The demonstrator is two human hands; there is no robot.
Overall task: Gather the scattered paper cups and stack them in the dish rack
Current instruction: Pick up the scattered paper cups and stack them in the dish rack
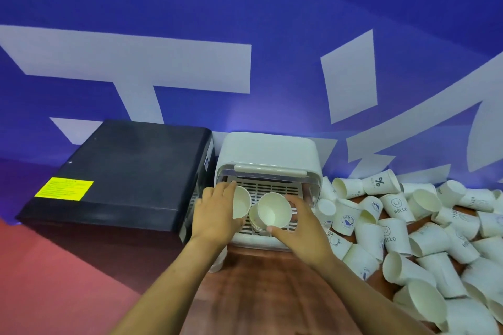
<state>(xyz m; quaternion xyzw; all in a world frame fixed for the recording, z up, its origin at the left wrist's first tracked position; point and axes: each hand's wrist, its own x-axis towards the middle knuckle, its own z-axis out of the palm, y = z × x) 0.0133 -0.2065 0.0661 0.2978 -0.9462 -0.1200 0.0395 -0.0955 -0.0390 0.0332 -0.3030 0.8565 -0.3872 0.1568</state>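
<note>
Cups inside the dish rack (268,149): my left hand (217,212) grips one cup (241,202), my right hand (299,226) seats another (273,209) on the stack (255,221), nesting them.

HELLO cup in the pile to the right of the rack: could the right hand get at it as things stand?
Probably yes, once freed. The right hand now holds a cup over the dish rack. The HELLO cup lies on top of the pile, its side exposed, with nothing between.

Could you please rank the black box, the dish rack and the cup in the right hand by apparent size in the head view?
1. Black box, largest.
2. Dish rack.
3. Cup gripped by the right hand, plainly smallest.
</note>
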